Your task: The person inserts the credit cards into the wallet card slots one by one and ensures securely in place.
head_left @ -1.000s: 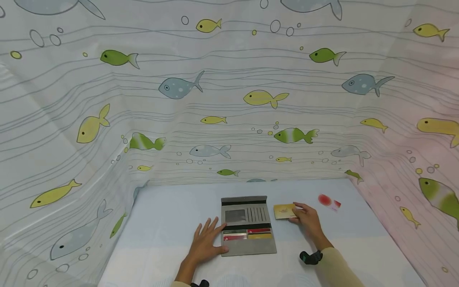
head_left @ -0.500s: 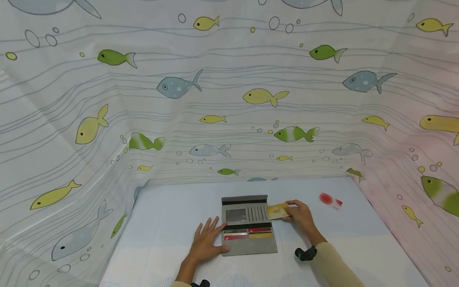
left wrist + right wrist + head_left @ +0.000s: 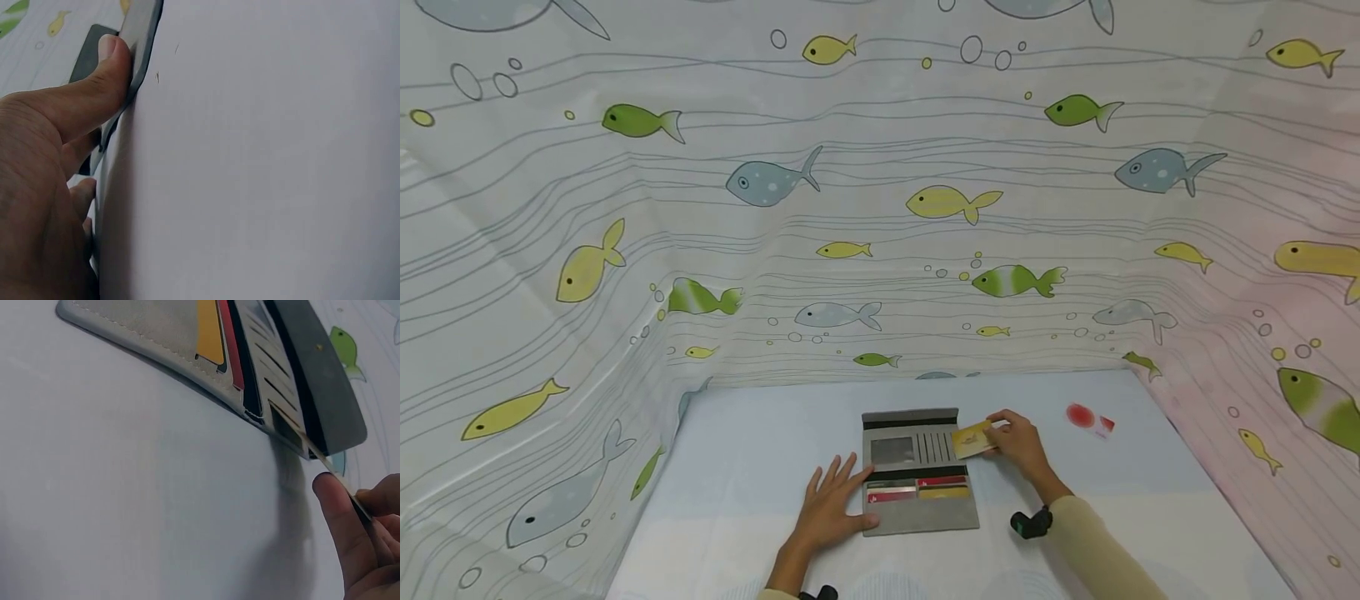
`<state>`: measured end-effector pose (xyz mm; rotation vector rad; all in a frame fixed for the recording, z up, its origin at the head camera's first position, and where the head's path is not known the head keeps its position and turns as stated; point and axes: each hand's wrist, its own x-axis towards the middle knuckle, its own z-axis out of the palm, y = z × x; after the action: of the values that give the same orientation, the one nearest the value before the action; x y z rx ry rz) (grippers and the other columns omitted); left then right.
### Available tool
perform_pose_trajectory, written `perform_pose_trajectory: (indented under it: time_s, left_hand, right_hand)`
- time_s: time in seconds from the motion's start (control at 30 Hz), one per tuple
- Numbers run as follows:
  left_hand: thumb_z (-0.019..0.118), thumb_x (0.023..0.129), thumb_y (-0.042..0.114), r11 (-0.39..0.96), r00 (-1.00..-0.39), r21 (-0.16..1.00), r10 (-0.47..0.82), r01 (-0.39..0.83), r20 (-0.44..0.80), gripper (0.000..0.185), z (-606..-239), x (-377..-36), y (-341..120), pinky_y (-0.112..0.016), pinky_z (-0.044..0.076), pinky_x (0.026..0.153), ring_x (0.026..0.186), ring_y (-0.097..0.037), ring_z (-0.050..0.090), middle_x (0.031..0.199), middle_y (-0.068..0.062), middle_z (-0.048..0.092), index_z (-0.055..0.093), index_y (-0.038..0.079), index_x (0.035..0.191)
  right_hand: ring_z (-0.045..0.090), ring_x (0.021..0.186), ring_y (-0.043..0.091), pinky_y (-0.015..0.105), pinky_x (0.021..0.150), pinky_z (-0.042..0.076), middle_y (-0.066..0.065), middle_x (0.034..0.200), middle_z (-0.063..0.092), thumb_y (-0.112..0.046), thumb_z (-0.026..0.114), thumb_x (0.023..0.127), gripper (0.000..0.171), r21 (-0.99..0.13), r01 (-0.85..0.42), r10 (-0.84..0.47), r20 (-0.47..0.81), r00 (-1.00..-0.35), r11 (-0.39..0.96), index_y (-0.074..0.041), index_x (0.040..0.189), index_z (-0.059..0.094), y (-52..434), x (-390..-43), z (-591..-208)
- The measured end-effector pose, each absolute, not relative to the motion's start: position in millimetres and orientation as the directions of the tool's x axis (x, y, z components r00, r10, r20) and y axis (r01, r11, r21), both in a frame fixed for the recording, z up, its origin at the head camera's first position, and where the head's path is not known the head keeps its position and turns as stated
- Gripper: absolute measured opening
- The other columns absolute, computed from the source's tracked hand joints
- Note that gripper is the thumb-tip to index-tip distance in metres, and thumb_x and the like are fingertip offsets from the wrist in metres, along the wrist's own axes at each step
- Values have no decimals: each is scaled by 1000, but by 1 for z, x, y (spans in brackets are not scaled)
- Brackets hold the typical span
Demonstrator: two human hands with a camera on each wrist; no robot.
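Lying open and flat on the pale blue table (image 3: 752,467), one grey wallet (image 3: 917,471) occupies the near centre of the surface. Its near half holds three visible cards: one red and white card (image 3: 891,497), one red card (image 3: 942,482) and one yellow card (image 3: 943,492). No writing on any card or on the wallet can be read. Its far half carries one clear window pocket (image 3: 892,451) on the left and a row of narrow slots (image 3: 936,448) on the right.

The left hand (image 3: 832,503) rests with straight, spread fingers on the wallet's near left edge; in the left wrist view the thumb (image 3: 100,81) presses against that edge. It grasps nothing.

The right hand (image 3: 1018,442) pinches one gold card (image 3: 973,439) between thumb and fingers. The card's left edge sits at the wallet's far right slots; the right wrist view shows its thin edge touching a slot opening.

One red and white item (image 3: 1090,418), too blurred to identify, lies on the table to the far right, well apart from the wallet. Fish-patterned sheeting (image 3: 880,208) encloses the table on three sides.
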<state>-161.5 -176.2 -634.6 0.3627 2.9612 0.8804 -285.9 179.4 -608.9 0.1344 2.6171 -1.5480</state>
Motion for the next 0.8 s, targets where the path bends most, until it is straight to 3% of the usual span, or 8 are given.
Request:
perform_pose_trajectory:
  time_s: [0.4, 0.63, 0.8]
  left_hand:
    - [73, 75, 66, 810, -972, 546, 230, 214, 39, 85, -635, -163, -177, -66, 5, 120, 153, -41, 19, 163, -11, 32, 49, 30, 148]
    - [72, 76, 66, 810, -971, 547, 238, 212, 24, 85, -635, -162, -176, -66, 5, 120, 153, -41, 19, 163, -11, 31, 49, 29, 148]
    - [73, 75, 65, 809, -972, 549, 232, 208, 26, 85, -634, -162, -177, -65, 5, 120, 153, -41, 19, 163, -11, 31, 49, 29, 148]
  right_hand:
    - [71, 72, 19, 28, 57, 60, 22, 102, 72, -14, 65, 94, 28, -851, 176, 20, -191, -981, 494, 0, 118, 62, 172, -286, -607]
    - [58, 64, 16, 25, 55, 47, 9, 86, 69, -15, 67, 91, 27, -808, 145, 24, -160, -987, 571, -2, 115, 68, 169, -285, -618]
    - [56, 69, 16, 26, 57, 45, 7, 84, 67, -16, 72, 88, 29, -803, 107, 31, -110, -994, 587, -1, 113, 73, 163, -283, -622]
